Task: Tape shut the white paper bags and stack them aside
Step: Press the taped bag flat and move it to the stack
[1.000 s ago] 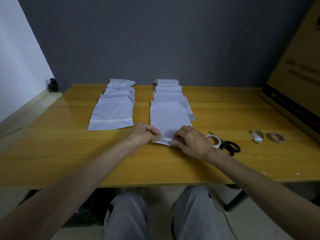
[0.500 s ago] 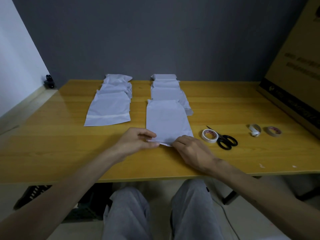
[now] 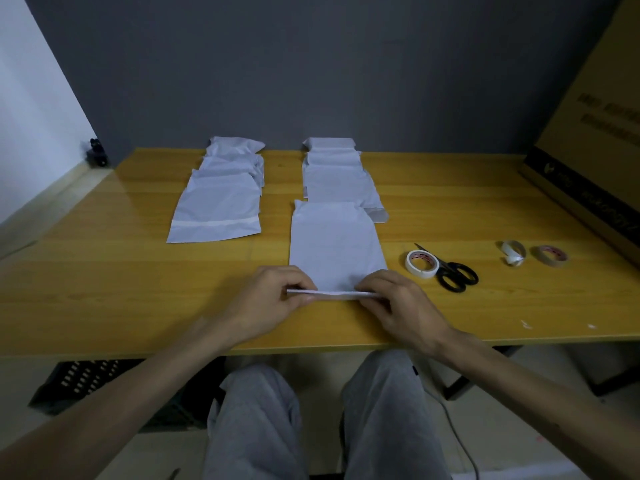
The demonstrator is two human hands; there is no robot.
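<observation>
Since half a second ago the near edge of the white paper bag (image 3: 336, 244) has been turned up into a narrow folded strip (image 3: 332, 295), and both hands have moved to its two ends. At centre left of the frame a pile of white bags (image 3: 221, 202) lies on the yellow wooden table (image 3: 104, 271), the nearest one with a tape band across its near end. Lower down, the left hand (image 3: 273, 299) pinches the strip's left end between thumb and curled fingers. The bag itself lies flat at mid-frame — its far end meets a row of other bags (image 3: 336, 178) behind it. The right hand (image 3: 398, 303) pinches the strip's right end in the same way. Just right of it a white tape roll (image 3: 421, 264) rests against black scissors (image 3: 457, 277). Further right lie a small white tape roll (image 3: 512, 252) and a thin tape roll (image 3: 550, 255) — then a cardboard box (image 3: 595, 133) at the right edge.
</observation>
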